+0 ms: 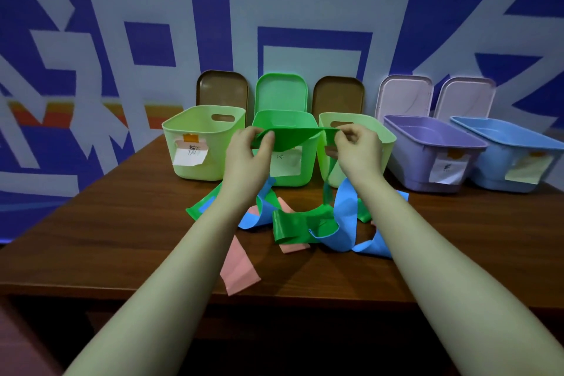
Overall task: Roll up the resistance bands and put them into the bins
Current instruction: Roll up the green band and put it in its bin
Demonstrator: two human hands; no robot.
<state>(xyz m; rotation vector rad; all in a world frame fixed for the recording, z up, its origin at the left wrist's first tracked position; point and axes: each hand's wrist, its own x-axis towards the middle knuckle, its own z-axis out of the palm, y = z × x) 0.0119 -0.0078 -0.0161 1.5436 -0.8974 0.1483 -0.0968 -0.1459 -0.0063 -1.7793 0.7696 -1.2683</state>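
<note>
While both hands are raised in front of the green bin [307, 175], the left hand [247, 156] pinches a green band [293, 139] between thumb and curled fingers. The right hand [358, 149] pinches the same band further along, so a stretch hangs flat between them. Below the green bin, on the table [122, 223], the band's tail drops into a loose heap with a blue band [346, 223] and a pink band [238, 272].

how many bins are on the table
5, in a row: left pale green bin, bright green bin, second pale green bin behind the right hand, purple bin, blue bin far right.
</note>
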